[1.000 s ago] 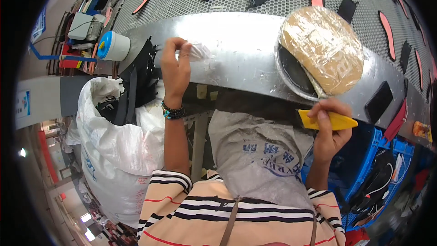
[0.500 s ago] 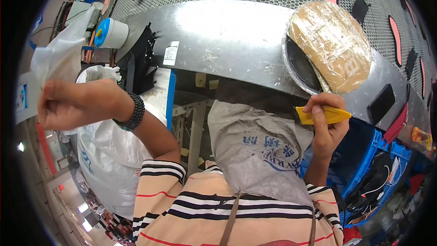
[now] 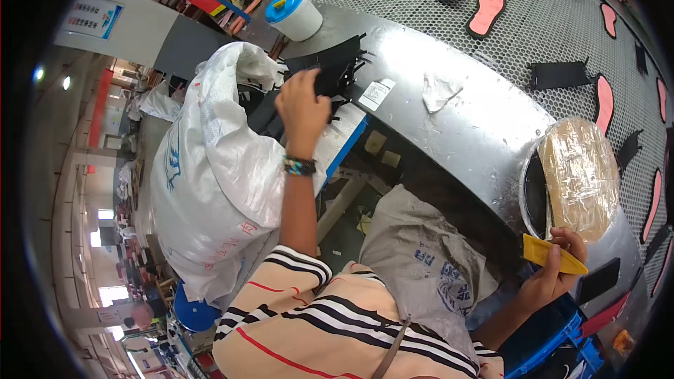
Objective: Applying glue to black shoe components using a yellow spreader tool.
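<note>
My left hand (image 3: 303, 109) reaches over a pile of black strap-edged pieces (image 3: 340, 63) at the table's left end. Its fingers are bent and apart, with nothing visible in them; whether the fingertips touch the pieces I cannot tell. In my right hand (image 3: 556, 270) is a flat yellow-handled tool (image 3: 551, 253), with a dark end pointing left. That hand is at the table's near edge, just below a round metal pot (image 3: 528, 200) partly covered by a tape-wrapped cardboard lid (image 3: 583, 175). Dark contents show in the uncovered part.
A large white woven sack (image 3: 210, 161) stands left of my arm, and a grey sack (image 3: 421, 253) covers my lap. Pink insoles (image 3: 486, 12) and black pieces lie on the mesh surface. A blue-lidded tub (image 3: 295, 17), white label (image 3: 376, 95), phone (image 3: 599, 281) and blue crate (image 3: 547, 340) surround me.
My left hand has come from the far left, where its fingers were curled, to the black pieces. The view has turned left. My right hand keeps the yellow-handled tool near the pot.
</note>
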`<state>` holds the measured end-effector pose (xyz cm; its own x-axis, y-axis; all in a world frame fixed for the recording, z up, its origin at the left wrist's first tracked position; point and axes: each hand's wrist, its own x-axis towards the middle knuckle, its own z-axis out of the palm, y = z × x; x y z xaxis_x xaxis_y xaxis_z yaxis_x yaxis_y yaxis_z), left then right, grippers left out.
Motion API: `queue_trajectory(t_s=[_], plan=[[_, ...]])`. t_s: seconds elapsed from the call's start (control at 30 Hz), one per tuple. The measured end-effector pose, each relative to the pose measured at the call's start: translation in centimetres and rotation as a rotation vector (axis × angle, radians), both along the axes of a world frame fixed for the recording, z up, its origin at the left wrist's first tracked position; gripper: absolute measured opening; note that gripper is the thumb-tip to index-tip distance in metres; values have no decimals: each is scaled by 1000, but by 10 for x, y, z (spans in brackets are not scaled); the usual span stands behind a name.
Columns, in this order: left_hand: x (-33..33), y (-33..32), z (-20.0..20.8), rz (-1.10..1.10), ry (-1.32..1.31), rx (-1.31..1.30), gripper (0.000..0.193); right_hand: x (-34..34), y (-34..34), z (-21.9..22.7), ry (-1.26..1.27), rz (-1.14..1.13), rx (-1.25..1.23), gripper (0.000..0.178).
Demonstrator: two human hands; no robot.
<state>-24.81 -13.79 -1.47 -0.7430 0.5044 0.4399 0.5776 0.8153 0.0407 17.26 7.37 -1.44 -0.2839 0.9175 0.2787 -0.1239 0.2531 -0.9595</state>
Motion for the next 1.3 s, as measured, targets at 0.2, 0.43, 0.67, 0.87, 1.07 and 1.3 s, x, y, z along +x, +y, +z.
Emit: queue_trajectory(t_s=[0.2, 0.43, 0.67, 0.87, 1.07, 1.3], plan=[[-62, -64, -31, 323, -177, -53, 50, 4, -5, 11, -85, -91, 141, 22], [16, -7, 68, -144, -56, 549, 39, -3, 23, 13, -190, -50, 138, 18], [202, 95, -6, -1087, -1882, 1216, 81, -7, 33, -4, -397, -99, 361, 18], [233, 49, -15, -677, -1932, 406, 47, -9, 32, -4, -519, 27, 443, 13], [200, 43, -9, -642, -1829, 338, 41, -16, 35, -8, -483, -22, 411, 13], [220, 99, -3, -393, -1379, 984, 33, -29, 32, 1, -259, -25, 41, 10]])
